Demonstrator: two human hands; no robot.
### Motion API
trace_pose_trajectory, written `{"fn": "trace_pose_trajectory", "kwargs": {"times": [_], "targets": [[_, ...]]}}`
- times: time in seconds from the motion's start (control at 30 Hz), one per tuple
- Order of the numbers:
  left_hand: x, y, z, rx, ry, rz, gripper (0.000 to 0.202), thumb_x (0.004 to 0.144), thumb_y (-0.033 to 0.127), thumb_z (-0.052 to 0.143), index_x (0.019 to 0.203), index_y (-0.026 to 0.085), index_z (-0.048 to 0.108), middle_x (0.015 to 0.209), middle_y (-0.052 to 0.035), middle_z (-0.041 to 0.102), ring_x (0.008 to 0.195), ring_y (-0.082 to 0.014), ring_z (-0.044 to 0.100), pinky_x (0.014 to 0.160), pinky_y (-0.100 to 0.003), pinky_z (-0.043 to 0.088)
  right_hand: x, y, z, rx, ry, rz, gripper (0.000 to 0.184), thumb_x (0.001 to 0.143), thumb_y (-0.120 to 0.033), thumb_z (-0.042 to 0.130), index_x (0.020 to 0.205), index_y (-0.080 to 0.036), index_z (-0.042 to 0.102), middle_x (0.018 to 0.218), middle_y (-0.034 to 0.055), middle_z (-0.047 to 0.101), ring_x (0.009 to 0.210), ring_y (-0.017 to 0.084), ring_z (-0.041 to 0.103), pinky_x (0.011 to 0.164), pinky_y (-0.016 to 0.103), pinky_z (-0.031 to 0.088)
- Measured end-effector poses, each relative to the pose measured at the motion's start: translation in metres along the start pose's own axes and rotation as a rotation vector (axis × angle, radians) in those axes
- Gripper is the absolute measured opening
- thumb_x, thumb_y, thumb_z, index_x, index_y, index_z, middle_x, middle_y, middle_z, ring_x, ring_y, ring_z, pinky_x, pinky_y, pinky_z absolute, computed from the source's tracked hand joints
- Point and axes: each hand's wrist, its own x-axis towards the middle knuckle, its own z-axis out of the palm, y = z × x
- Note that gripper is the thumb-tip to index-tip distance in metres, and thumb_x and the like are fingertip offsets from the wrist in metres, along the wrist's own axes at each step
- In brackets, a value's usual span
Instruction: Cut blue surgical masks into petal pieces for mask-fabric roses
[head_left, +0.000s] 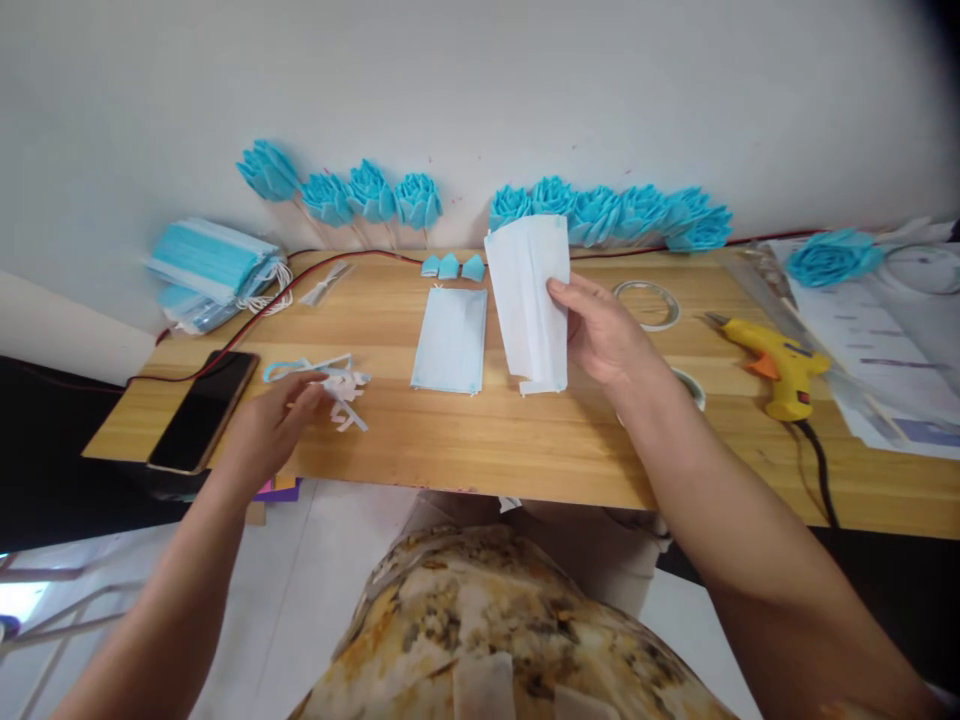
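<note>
My right hand [596,325] pinches the raised mask sheet [529,300], its long axis toward the desk's [390,440] back edge. My left hand [281,415] is at the scraps [346,388] near the front edge; whether pinching, I cannot tell. Between lies another sheet [451,340].

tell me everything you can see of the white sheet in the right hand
The white sheet is a long, pale rectangle, looking like soft non-woven mask fabric, with lengthwise creases. Its lower edge is uneven, with a narrow strip seemingly partly separated. It is held up, slightly tilted, over the wooden table, with blue flowers behind. The right hand pinches its right edge, thumb on the face we see.
</note>
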Motion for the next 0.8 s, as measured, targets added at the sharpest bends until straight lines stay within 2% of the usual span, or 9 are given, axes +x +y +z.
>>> {"fn": "trace_pose_trajectory", "kwargs": {"times": [0.1,0.17,0.2,0.27,0.33,0.47,0.53,0.67,0.8], "targets": [[0.006,0.018,-0.002,0.112,0.247,0.194,0.039,0.097,0.05,0.052,0.111,0.022,0.075,0.099,-0.0103,0.077,0.092,-0.0325,0.071,0.083,-0.047,0.052,-0.001,-0.001,0.001,0.015,0.001,0.001,0.044,0.07,-0.054,0.087,0.099,-0.024,0.075,0.097,0.0061,0.077,0.091,0.027,0.07,0.076,0.041,0.058],[0.008,0.039,-0.003,0.088,0.433,0.333,0.033,0.097,0.043,0.057,0.12,0.026,0.075,0.11,-0.0101,0.075,0.103,-0.0347,0.069,0.089,-0.052,0.051,-0.002,-0.001,0.003,0.033,-0.004,0.006,0.043,0.069,-0.054,0.088,0.097,-0.024,0.076,0.097,0.0056,0.076,0.088,0.026,0.069,0.076,0.039,0.058],[0.009,0.051,-0.001,0.01,0.449,0.391,0.035,0.098,0.041,0.058,0.128,0.029,0.072,0.121,-0.009,0.073,0.111,-0.0349,0.067,0.092,-0.052,0.05,-0.002,-0.001,0.004,0.039,-0.007,0.008,0.043,0.069,-0.054,0.088,0.096,-0.023,0.076,0.096,0.0052,0.076,0.087,0.025,0.068,0.076,0.039,0.058],[0.017,0.077,0.011,-0.269,0.336,0.461,0.044,0.096,0.042,0.065,0.139,0.034,0.065,0.137,-0.007,0.067,0.121,-0.0337,0.063,0.096,-0.05,0.05,-0.004,-0.002,0.007,0.049,-0.018,0.002,0.042,0.069,-0.055,0.088,0.094,-0.023,0.076,0.091,0.0041,0.075,0.082,0.022,0.067,0.074,0.036,0.056],[0.032,0.105,0.032,-0.635,0.117,0.474,0.06,0.087,0.052,0.076,0.143,0.034,0.063,0.139,-0.0079,0.067,0.122,-0.0325,0.063,0.095,-0.047,0.053,-0.006,-0.004,0.01,0.056,-0.037,-0.014,0.043,0.068,-0.056,0.089,0.091,-0.023,0.075,0.086,0.0027,0.073,0.077,0.02,0.064,0.07,0.034,0.054],[0.061,0.153,0.08,-1.131,-0.483,0.261,0.08,0.078,0.066,0.082,0.145,0.027,0.06,0.143,-0.0142,0.066,0.136,-0.0376,0.059,0.11,-0.054,0.05,-0.011,-0.012,0.014,-0.002,-0.098,-0.064,0.047,0.067,-0.061,0.087,0.087,-0.022,0.072,0.08,0.0007,0.068,0.073,0.017,0.06,0.067,0.031,0.05],[0.067,0.169,0.095,-1.264,-0.65,0.198,0.08,0.075,0.068,0.083,0.137,0.023,0.065,0.137,-0.0162,0.07,0.137,-0.0411,0.058,0.111,-0.056,0.05,-0.014,-0.018,0.014,-0.142,-0.07,-0.141,0.045,0.072,-0.062,0.084,0.084,-0.021,0.07,0.077,-0.0005,0.063,0.071,0.015,0.055,0.064,0.029,0.045],[0.066,0.185,0.104,-1.36,-0.565,0.141,0.067,0.067,0.056,0.093,0.119,0.018,0.073,0.122,-0.0139,0.077,0.13,-0.0421,0.065,0.111,-0.056,0.053,-0.019,-0.029,0.013,-0.506,0.071,-0.369,0.04,0.085,-0.055,0.074,0.072,-0.02,0.06,0.067,-0.0031,0.047,0.065,0.012,0.041,0.059,0.027,0.03],[0.065,0.189,0.106,-1.351,-0.372,0.073,0.06,0.06,0.043,0.098,0.108,0.016,0.074,0.114,-0.0145,0.08,0.122,-0.0417,0.07,0.107,-0.055,0.057,-0.028,-0.032,0.011,-0.479,0.049,-0.349,0.045,0.088,-0.061,0.068,0.073,-0.021,0.058,0.068,-0.0025,0.047,0.064,0.012,0.042,0.056,0.027,0.033]]}}
